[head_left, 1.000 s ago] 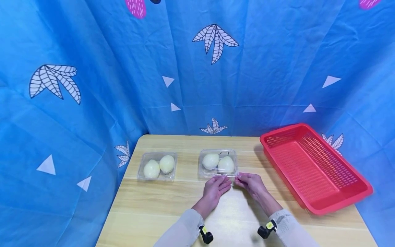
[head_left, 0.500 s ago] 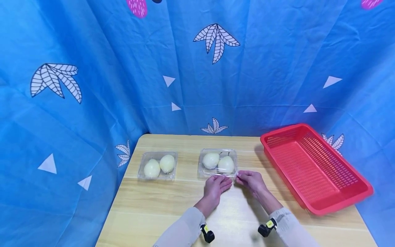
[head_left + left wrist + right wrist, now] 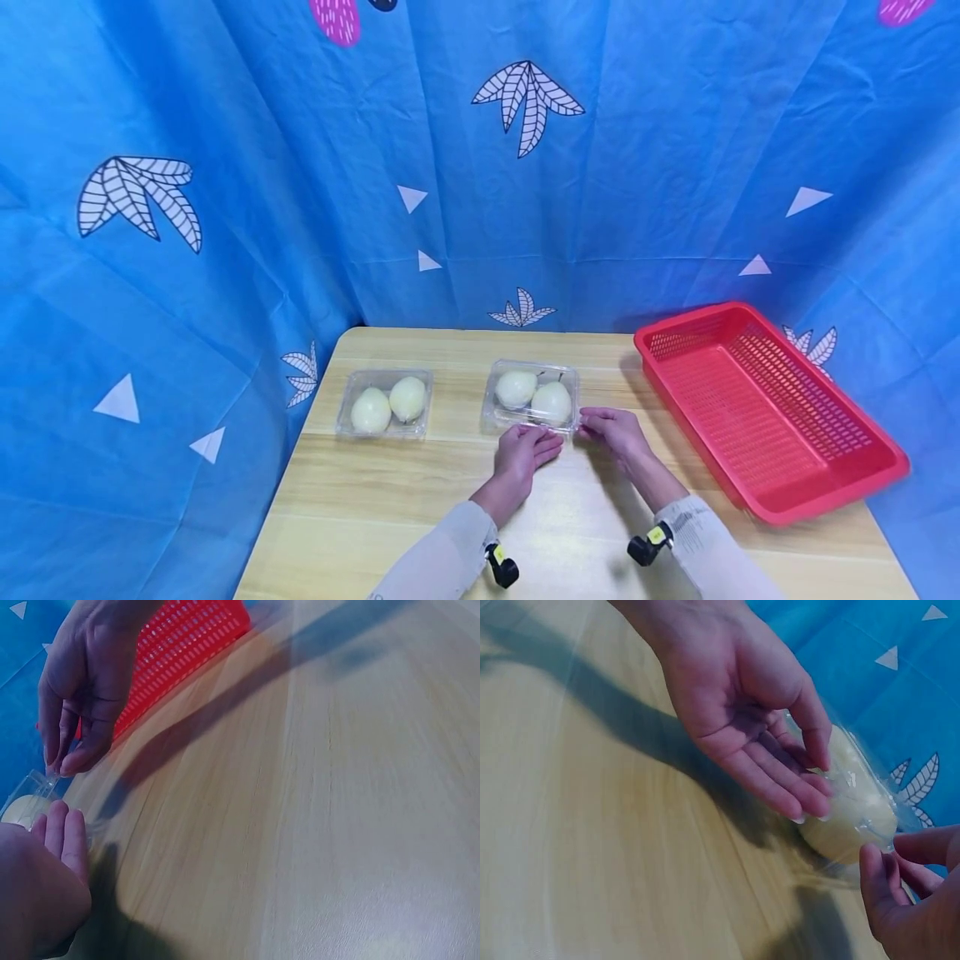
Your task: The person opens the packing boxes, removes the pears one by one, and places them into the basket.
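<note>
A clear plastic clamshell box (image 3: 492, 414) with two pale pears (image 3: 551, 403) inside sits at the middle of the table. My left hand (image 3: 517, 458) is at its near edge, thumb and forefinger pinching the rim while the other fingers stay extended. At the near right corner my right hand (image 3: 615, 435) pinches the edge of the plastic; in the left wrist view the right fingertips (image 3: 71, 761) meet at that corner. The right wrist view has a pear (image 3: 847, 817) under the clear lid between both hands.
To the left stands a second clear box (image 3: 345, 421) holding two pears. A red perforated plastic basket (image 3: 738, 400) sits at the right side of the wooden table (image 3: 375, 508). A blue patterned curtain (image 3: 637, 167) hangs behind and around the table.
My right hand has shifted slightly away from me along the box's right corner, and the box's lid has moved a little. The left hand stays nearly where it was.
</note>
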The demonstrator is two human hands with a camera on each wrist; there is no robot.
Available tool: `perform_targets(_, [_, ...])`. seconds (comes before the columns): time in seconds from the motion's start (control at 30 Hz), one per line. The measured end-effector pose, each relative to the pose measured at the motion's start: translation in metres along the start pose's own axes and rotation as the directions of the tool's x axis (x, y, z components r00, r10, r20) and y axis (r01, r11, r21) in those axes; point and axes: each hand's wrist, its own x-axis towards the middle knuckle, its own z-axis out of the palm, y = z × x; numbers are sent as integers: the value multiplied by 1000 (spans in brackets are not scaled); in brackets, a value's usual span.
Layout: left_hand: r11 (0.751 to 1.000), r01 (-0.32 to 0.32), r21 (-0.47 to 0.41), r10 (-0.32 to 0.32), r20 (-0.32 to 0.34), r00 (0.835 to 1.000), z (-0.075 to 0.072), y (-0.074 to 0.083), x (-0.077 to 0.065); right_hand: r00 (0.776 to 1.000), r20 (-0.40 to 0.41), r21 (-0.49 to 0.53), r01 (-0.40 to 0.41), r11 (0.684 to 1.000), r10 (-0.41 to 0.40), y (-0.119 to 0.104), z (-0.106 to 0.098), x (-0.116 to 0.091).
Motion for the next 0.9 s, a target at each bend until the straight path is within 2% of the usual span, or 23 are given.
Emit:
perform_targets(0.27, [999,17,39,-17,13,1000,-4,4,2,1000,3,12,-31,999,31,-5,-3,6])
perform_targets(0.53, [994,46,98,-54,81,995,-12,12,6,998,41,95,-45,994,41,-10,-4,8])
perform_targets(0.73, [989,60,135,-75,112,991,-16,20,7,997,66,97,-49,994,42,-12,-3,7])
perform_targets(0.9, [988,83,130,-98,116,988,-19,24,9,995,93,73,-55,996,49,-12,-2,7])
